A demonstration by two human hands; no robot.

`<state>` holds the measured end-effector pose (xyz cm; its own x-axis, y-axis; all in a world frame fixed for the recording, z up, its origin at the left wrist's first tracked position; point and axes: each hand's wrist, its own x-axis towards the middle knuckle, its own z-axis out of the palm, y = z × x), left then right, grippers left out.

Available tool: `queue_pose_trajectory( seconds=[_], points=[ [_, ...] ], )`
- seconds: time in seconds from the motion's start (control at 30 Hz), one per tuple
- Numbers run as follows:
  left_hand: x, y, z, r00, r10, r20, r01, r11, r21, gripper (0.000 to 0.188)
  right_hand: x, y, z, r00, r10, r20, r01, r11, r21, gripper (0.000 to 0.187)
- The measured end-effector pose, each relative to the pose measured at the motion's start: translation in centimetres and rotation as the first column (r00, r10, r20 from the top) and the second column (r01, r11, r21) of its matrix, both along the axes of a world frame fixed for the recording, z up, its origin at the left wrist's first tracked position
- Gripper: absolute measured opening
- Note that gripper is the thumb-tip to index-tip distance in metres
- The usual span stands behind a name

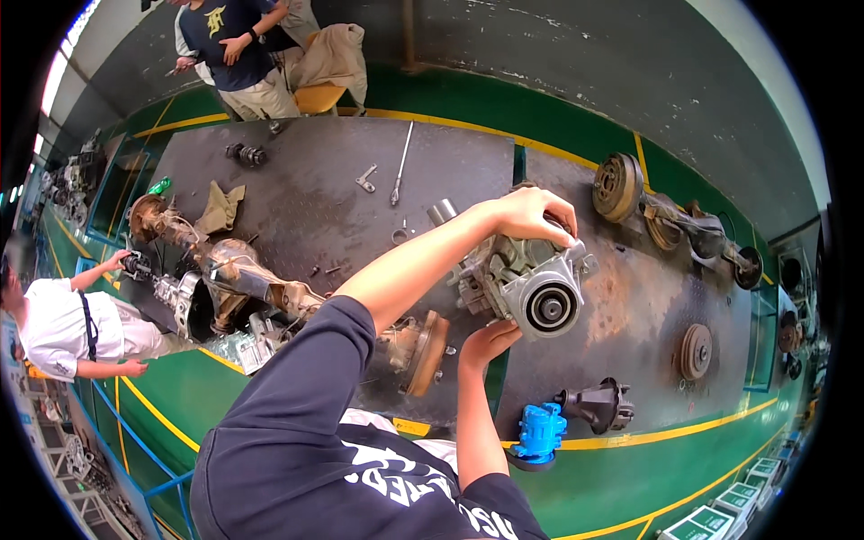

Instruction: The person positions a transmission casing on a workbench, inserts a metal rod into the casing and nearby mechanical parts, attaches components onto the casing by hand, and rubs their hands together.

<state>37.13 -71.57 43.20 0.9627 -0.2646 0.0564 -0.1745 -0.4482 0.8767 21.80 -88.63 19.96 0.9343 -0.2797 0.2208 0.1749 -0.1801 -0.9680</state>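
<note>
A grey metal gearbox (504,279) is between my hands above the table, its round face with a dark ring and central shaft turned toward me. My left hand (535,218) reaches over its top, fingers bent and gripping the upper edge. From below, my right hand (489,346) bears against the underside, with its fingers mostly hidden behind the casing. Behind my left forearm, a short metal cylinder (442,212) and a small ring (399,236) lie on the table.
Rusty axle assemblies lie at left (243,270) and far right (670,216). A brake drum (697,351), a blue part (540,432) and a dark flanged housing (603,405) are at right. A long-handled wrench (402,166) lies at the back. Two people (238,54) (76,324) stand beyond the table edges.
</note>
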Motion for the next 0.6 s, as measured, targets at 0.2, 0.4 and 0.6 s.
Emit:
queue_pose_trajectory(
  seconds=[0.2,0.4,0.6],
  points=[
    [2.0,-2.7,-0.1,0.973,-0.179,0.148,0.186,0.982,-0.034,0.04,-0.8,-1.3,2.3,0.997,0.051,-0.058,-0.05,0.998,0.03,0.055],
    [3.7,-6.0,0.1,0.977,-0.212,0.001,0.212,0.977,-0.017,0.042,-0.8,-2.8,1.7,0.976,0.029,-0.214,-0.001,0.991,0.132,0.068],
    [6.6,-7.9,-0.2,0.939,-0.343,-0.029,0.343,0.939,-0.022,0.042,0.3,-3.4,2.0,0.968,0.153,-0.201,-0.094,0.956,0.278,0.069]
  ],
)
